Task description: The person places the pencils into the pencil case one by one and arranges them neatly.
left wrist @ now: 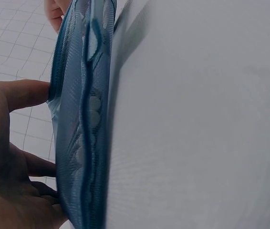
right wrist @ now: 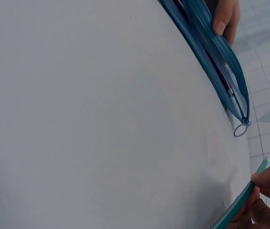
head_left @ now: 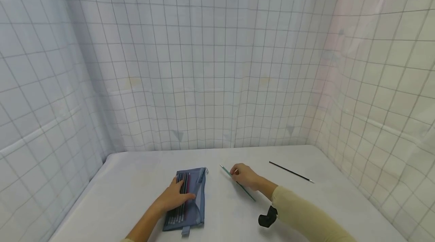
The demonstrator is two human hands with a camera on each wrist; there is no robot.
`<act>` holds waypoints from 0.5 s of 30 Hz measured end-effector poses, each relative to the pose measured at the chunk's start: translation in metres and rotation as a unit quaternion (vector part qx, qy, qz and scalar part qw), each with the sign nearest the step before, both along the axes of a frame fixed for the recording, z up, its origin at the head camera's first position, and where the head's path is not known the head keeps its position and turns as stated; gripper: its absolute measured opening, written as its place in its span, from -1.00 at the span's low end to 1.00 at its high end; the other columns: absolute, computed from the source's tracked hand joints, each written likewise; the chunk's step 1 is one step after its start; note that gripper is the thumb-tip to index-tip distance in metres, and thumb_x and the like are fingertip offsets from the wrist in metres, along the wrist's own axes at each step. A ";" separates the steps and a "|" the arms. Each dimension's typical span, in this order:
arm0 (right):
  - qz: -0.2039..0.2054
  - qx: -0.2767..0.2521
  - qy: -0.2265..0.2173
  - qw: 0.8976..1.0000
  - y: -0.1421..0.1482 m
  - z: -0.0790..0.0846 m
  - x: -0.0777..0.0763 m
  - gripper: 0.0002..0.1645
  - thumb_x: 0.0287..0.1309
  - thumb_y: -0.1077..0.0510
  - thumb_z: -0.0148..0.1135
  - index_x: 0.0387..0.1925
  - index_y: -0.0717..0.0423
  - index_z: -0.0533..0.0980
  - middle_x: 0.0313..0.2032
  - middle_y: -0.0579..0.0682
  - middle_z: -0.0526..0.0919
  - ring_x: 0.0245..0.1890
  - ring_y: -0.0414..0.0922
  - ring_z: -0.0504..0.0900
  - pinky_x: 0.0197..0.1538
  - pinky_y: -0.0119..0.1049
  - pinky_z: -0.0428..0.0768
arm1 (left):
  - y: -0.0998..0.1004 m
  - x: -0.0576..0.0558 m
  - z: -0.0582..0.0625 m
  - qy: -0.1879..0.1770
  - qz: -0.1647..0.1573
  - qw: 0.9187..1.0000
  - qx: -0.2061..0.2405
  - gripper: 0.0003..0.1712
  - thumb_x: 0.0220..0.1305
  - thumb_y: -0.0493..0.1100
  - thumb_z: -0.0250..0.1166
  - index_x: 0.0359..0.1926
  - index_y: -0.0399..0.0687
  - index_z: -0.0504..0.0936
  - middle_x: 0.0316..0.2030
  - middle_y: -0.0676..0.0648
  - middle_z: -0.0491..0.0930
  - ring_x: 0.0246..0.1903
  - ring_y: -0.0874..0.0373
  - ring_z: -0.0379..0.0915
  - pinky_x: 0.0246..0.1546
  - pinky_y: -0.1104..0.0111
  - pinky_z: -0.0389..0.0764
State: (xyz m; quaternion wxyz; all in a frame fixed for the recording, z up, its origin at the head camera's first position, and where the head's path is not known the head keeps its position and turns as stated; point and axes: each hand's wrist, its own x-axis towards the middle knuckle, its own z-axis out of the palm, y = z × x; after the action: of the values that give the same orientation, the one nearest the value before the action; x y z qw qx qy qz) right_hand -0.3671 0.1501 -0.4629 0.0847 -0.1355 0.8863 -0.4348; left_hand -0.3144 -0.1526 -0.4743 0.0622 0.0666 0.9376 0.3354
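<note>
A blue mesh zip pencil case [head_left: 200, 211] lies on the table, left of centre, with several dark pencils and a reddish one showing through its mesh. My left hand [head_left: 172, 197] rests on top of it, thumb extended toward the zip side; in the left wrist view the fingertips touch the case [left wrist: 70, 138]. The case's zip side gapes in the right wrist view, with a ring [right wrist: 240, 130] at its end. To the right, my right hand [head_left: 245, 176] pinches a teal pencil [head_left: 247, 193] between thumb and fingers, held at a slant.
A black pencil [head_left: 291, 171] with a pale end lies farther right on the white table [head_left: 142, 170]. Grid-patterned curtains [head_left: 214, 64] enclose the back and both sides. A black wrist device [head_left: 267, 217] hangs by the right sleeve [head_left: 302, 211].
</note>
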 end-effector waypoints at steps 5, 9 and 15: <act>-0.007 -0.016 -0.001 1.000 -0.014 -0.001 0.005 -0.88 0.36 0.34 0.21 -0.10 0.23 0.57 -0.23 0.03 0.58 -0.28 -0.08 0.54 -0.25 -0.20 0.56 | 0.000 0.000 0.001 0.001 -0.001 1.000 -0.001 0.11 0.20 0.21 0.43 0.41 -0.61 0.26 0.44 -0.71 -0.06 0.37 -0.64 0.06 0.30 -0.35 0.20; -0.026 -0.033 -0.012 0.999 -0.025 0.001 0.009 -0.89 0.34 0.36 0.22 -0.12 0.25 0.57 -0.25 0.04 0.57 -0.31 -0.09 0.54 -0.31 -0.24 0.56 | 0.000 0.001 0.001 0.007 -0.004 1.000 0.000 0.10 0.20 0.19 0.43 0.40 -0.62 0.26 0.43 -0.72 -0.05 0.36 -0.65 0.06 0.30 -0.36 0.20; -0.055 -0.074 -0.034 0.995 -0.036 -0.001 0.014 -0.89 0.31 0.37 0.24 -0.14 0.27 0.59 -0.28 0.04 0.56 -0.34 -0.12 0.52 -0.37 -0.34 0.53 | 0.000 0.003 0.001 0.012 -0.005 1.000 -0.005 0.11 0.21 0.21 0.43 0.40 -0.63 0.26 0.43 -0.72 -0.05 0.36 -0.64 0.08 0.30 -0.34 0.22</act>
State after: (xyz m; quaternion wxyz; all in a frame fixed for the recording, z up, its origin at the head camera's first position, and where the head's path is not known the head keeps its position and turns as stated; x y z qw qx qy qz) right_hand -0.3528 0.1138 -0.4639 0.0806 -0.0780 0.8546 -0.5070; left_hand -0.3119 -0.1526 -0.4736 0.0529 0.0751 0.9397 0.3293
